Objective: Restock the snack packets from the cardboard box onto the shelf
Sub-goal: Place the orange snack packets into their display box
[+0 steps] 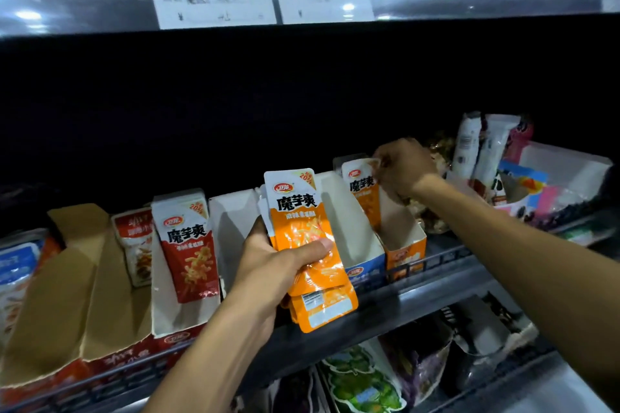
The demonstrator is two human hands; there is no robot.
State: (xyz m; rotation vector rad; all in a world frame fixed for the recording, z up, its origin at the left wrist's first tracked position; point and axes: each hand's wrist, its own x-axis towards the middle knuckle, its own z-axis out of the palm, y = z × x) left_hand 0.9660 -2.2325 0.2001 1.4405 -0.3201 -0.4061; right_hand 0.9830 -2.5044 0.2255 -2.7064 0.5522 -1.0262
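Left hand [268, 265] wrapped around a fanned stack of glossy orange-and-white snack packets [307, 245], thumb pressed across the front one, fingers curled behind; stack held upright in front of the dark metal shelf edge [419, 288], lower packets slipping out beneath the palm with a barcode label showing. Right hand [404, 169] reaching farther back and to the right, fingertips pinching the top corner of a single orange-and-white snack packet [360, 191] standing upright inside an orange-fronted white cardboard display tray [402, 245]. Just left of that tray, a blue-fronted white cardboard tray [355, 245], partly hidden behind the held stack. Farther left, a red-and-white packet of the same brand [188, 245] leaning upright in a red-fronted white tray [174, 318], then a smaller red snack pouch [134, 245] among brown cardboard dividers [84, 278]. Blue-and-white packets [16, 271] at the far left edge. To the right of the reaching hand, tall white wrapped items [479, 147] and mixed colourful packets, too blurred to identify. Overhead, two white price labels with green headers [261, 0] clipped to the shelf rail above, text illegible. Below, a lower shelf with green-printed bags [359, 379]. Supply carton not in view.
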